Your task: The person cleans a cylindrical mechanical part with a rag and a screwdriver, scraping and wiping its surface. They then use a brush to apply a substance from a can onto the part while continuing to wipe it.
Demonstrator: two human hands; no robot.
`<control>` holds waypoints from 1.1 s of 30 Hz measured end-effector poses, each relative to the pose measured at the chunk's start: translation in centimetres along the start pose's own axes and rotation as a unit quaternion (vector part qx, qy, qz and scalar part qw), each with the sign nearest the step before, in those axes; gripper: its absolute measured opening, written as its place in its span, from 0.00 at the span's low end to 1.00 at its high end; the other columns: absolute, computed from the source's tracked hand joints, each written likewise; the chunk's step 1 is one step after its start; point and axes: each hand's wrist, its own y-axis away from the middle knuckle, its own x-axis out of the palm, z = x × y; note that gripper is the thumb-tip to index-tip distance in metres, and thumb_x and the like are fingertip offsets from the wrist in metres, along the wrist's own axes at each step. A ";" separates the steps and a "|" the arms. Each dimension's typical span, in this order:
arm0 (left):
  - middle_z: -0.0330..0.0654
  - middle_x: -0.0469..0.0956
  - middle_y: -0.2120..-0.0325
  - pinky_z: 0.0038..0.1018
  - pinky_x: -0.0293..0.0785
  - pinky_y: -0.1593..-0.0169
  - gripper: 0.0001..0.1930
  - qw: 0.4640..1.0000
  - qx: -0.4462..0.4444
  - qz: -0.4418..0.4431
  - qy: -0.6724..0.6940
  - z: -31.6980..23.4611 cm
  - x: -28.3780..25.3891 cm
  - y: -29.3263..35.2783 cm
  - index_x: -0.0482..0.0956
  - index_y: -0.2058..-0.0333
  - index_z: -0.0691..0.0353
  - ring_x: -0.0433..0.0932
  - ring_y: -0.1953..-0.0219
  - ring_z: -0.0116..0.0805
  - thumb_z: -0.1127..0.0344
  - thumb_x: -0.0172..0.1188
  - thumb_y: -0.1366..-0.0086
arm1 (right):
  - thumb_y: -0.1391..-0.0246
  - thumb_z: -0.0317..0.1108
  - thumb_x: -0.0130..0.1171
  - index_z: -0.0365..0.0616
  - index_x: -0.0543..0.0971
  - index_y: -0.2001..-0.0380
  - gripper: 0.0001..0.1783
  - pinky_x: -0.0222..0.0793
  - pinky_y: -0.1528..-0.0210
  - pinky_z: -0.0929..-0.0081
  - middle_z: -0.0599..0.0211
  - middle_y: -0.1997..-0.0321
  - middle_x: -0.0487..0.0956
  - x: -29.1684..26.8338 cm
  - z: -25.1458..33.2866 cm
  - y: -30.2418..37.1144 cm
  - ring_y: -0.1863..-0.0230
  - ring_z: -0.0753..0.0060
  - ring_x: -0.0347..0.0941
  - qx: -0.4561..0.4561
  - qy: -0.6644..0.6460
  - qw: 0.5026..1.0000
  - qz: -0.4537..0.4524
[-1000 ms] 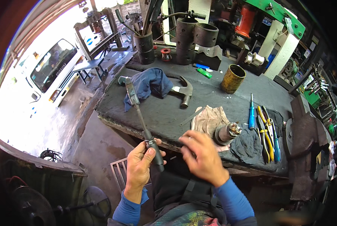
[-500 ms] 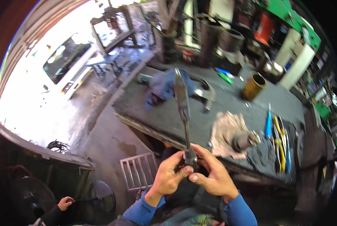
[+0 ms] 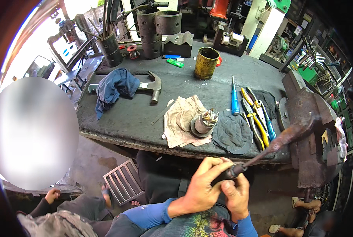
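Observation:
Both my hands are closed around the collar and handle end of a soldering iron (image 3: 259,157), low in front of the bench. My left hand (image 3: 202,187) wraps it from the left, my right hand (image 3: 237,193) from below. Its thin rod points up to the right, widening into a thick, rusty-brown head that overlaps the bench vise (image 3: 312,162) in view. My fingers hide most of the handle. Nearest on the bench, a metal solenoid (image 3: 204,124) with terminals on top stands upright on a beige rag (image 3: 180,112).
Dark bench (image 3: 117,122) bears a claw hammer (image 3: 154,87), blue cloth (image 3: 115,89), yellow-brown can (image 3: 206,65), blue screwdriver (image 3: 235,96), yellow-handled pliers (image 3: 259,120), black cloth (image 3: 231,134) and wire spool (image 3: 133,52). Metal grate (image 3: 123,181) lies below. People sit at left and lower right.
The soldering iron has swung from pointing up and away to pointing right, its head now at the vise. My view has turned right, and my hands have shifted on the handle.

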 end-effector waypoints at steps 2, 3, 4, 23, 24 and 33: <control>0.48 0.73 0.49 0.33 0.75 0.43 0.24 0.999 -0.005 -0.006 0.040 0.6 1.8 0.1 0.79 0.43 0.67 0.76 0.46 0.43 0.81 0.66 0.39 | 0.36 0.42 0.67 0.27 0.71 0.34 0.36 0.64 0.30 0.64 0.50 0.34 0.75 -0.9 -0.1 -0.2 0.34 0.62 0.71 -0.014 0.004 0.999 -0.033; 0.48 0.73 0.49 0.33 0.74 0.42 0.24 0.999 -0.008 -0.008 0.044 1.0 2.7 0.2 0.78 0.42 0.67 0.75 0.45 0.43 0.81 0.66 0.38 | 0.36 0.42 0.66 0.26 0.74 0.37 0.34 0.64 0.31 0.65 0.50 0.36 0.77 -1.0 0.0 -0.3 0.35 0.62 0.71 -0.008 0.004 0.998 -0.059; 0.48 0.72 0.48 0.33 0.74 0.42 0.25 0.999 -0.012 -0.010 0.047 1.3 3.2 0.2 0.78 0.41 0.67 0.74 0.44 0.42 0.82 0.65 0.38 | 0.36 0.40 0.65 0.26 0.75 0.38 0.31 0.66 0.32 0.65 0.51 0.38 0.79 -1.2 -0.4 -0.3 0.37 0.63 0.73 -0.003 -0.013 0.997 -0.081; 0.55 0.83 0.63 0.42 0.77 0.51 0.10 0.874 0.000 -0.043 -0.483 4.6 -17.3 -10.1 0.87 0.60 0.66 0.82 0.58 0.54 0.67 0.66 0.38 | 0.41 0.32 0.71 0.38 0.73 0.62 0.15 0.74 0.76 0.78 0.65 0.70 0.79 -2.4 1.2 0.5 0.77 0.77 0.77 0.067 0.062 0.989 -0.117; 0.54 0.83 0.64 0.44 0.76 0.49 0.10 0.853 -0.006 -0.029 -0.521 5.6 -17.9 -10.9 0.87 0.61 0.65 0.81 0.57 0.55 0.66 0.66 0.37 | 0.44 0.33 0.74 0.38 0.75 0.61 0.17 0.71 0.77 0.80 0.69 0.72 0.79 -3.0 2.1 0.5 0.79 0.80 0.75 0.071 0.116 0.984 -0.114; 0.53 0.83 0.64 0.46 0.77 0.49 0.09 0.841 -0.103 0.013 -0.532 5.7 -18.8 -12.7 0.86 0.64 0.64 0.83 0.57 0.55 0.66 0.66 0.39 | 0.51 0.37 0.78 0.36 0.80 0.58 0.22 0.63 0.68 0.83 0.79 0.71 0.73 -6.1 8.1 2.8 0.70 0.87 0.67 0.038 0.378 0.917 -0.122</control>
